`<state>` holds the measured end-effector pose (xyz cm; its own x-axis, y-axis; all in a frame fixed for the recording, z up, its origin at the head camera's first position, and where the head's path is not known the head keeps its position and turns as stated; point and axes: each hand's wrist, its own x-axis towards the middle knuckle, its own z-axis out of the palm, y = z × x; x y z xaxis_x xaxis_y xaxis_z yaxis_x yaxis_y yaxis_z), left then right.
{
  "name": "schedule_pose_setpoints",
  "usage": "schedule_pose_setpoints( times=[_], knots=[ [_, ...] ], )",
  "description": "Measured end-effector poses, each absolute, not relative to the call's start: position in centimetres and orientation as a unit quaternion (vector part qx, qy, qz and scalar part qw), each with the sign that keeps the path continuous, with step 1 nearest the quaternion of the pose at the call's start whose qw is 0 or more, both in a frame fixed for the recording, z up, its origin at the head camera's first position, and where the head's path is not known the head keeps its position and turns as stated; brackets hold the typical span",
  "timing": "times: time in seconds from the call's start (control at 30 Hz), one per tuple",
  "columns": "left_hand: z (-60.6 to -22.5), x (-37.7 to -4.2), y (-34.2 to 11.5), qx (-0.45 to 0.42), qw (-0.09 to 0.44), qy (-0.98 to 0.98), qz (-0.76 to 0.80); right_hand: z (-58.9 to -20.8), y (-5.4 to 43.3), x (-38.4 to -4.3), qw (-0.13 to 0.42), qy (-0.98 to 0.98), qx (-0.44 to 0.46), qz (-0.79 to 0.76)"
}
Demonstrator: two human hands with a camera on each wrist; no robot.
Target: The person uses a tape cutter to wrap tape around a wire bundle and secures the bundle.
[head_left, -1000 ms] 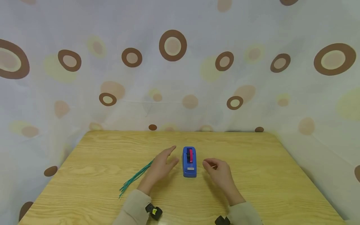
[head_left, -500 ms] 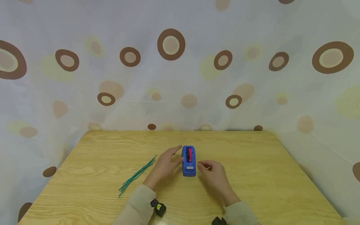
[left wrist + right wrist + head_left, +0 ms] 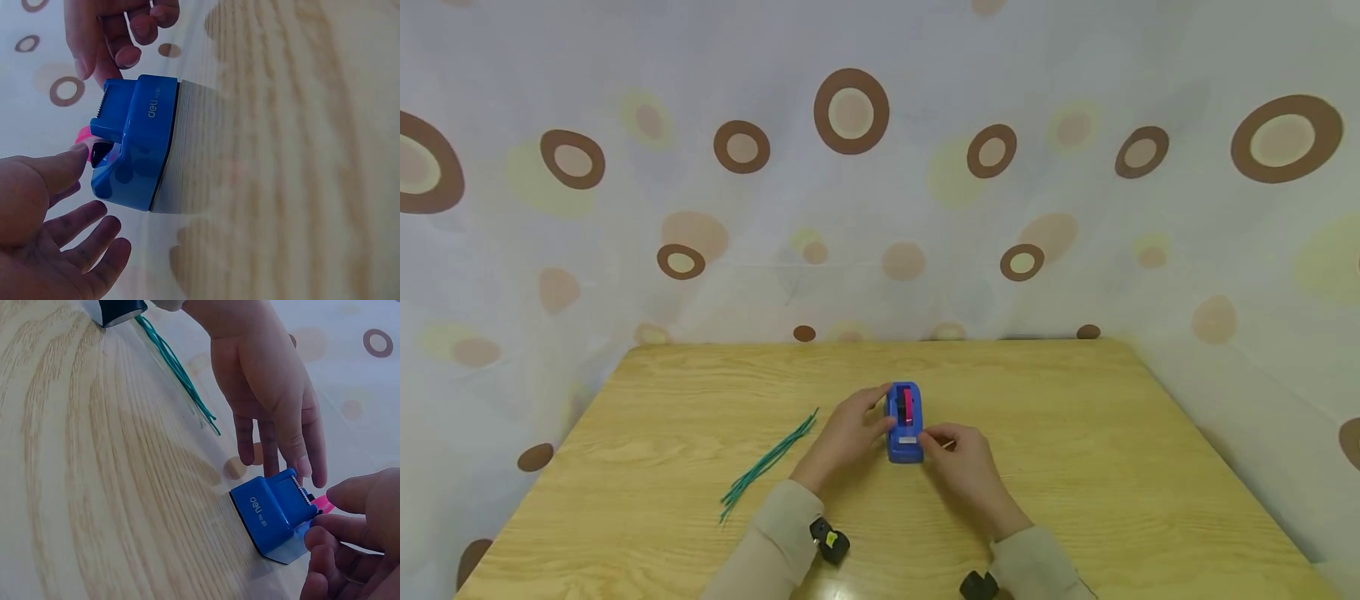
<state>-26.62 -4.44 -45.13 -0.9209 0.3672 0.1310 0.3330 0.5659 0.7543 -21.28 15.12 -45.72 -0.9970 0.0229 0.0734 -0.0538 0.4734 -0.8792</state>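
A blue tape dispenser with a roll of pink tape stands upright on the wooden table. Its toothed cutter edge and "deli" lettering show in the left wrist view. My left hand is at the dispenser's left side, thumb and forefinger spread along it, the other fingers loosely extended. At the front right corner, close to the cutter, are the thumb and forefinger of my right hand. Its fingers are loosely bent, and no tape shows between them.
Several thin green strands lie in a bundle on the table, left of my left forearm. A pale curtain with brown ring patterns hangs behind and beside the table.
My left hand has moved right, up to the dispenser's side. My right hand has come left to its front corner. The head view has shifted slightly; the green strands lie as before.
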Motion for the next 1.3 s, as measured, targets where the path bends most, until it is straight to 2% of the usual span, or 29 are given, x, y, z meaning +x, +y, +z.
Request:
schedule_pose_setpoints(
  times=[0.6, 1.0, 1.3],
  knots=[
    [-45.2, -26.8, -3.9, 0.202, 0.024, 0.897, 0.391, -46.1, 14.7, -22.2, 0.006, -0.856, 0.018, 0.517],
    [-45.3, -27.0, -3.7, 0.192, 0.025, 0.905, 0.379, -45.9, 14.3, -22.2, -0.027, -0.807, -0.044, 0.588],
    [-45.4, -27.1, -3.5, 0.186, 0.026, 0.909, 0.372, -45.8, 14.0, -22.2, -0.020, -0.784, -0.072, 0.616]
  ],
)
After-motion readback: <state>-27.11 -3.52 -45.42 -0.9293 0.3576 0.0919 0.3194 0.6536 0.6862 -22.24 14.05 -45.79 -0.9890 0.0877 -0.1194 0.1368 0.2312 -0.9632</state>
